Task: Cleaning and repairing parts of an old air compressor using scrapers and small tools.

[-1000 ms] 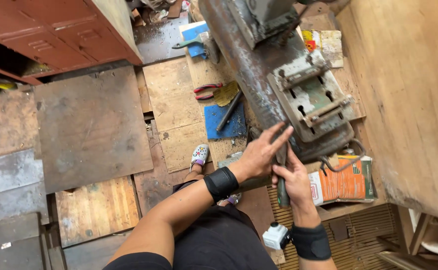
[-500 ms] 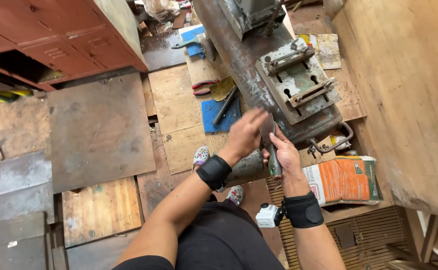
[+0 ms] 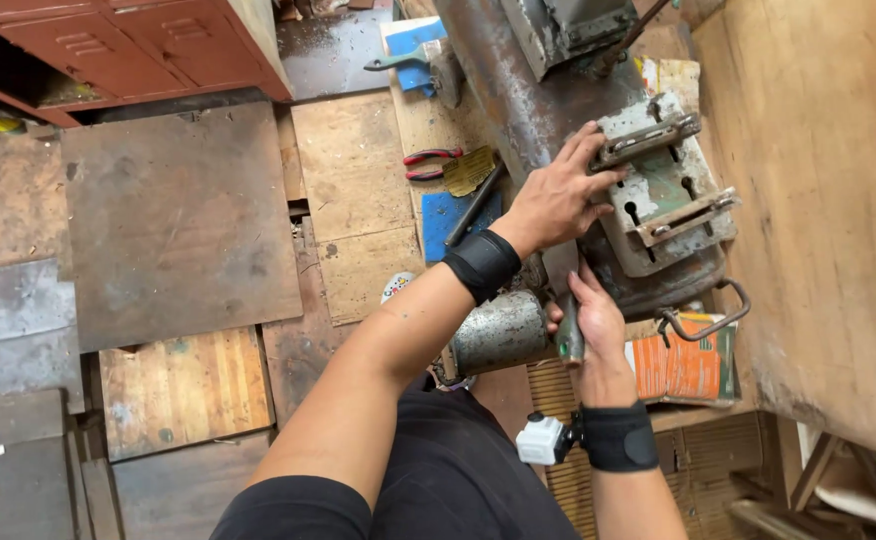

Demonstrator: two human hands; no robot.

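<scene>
Fingers of my left hand spread flat on the slotted steel plate, steadying it; my right hand wraps the lever handle.

One head cam — steep downward, close over hands and floor.

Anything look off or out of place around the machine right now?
Yes. Red-handled pliers and a yellowish tag lie loose on the floor boards beside the rusty machine body. The slotted metal plate under the left hand has chipped, peeling paint. The right hand grips a metal handle.
</scene>
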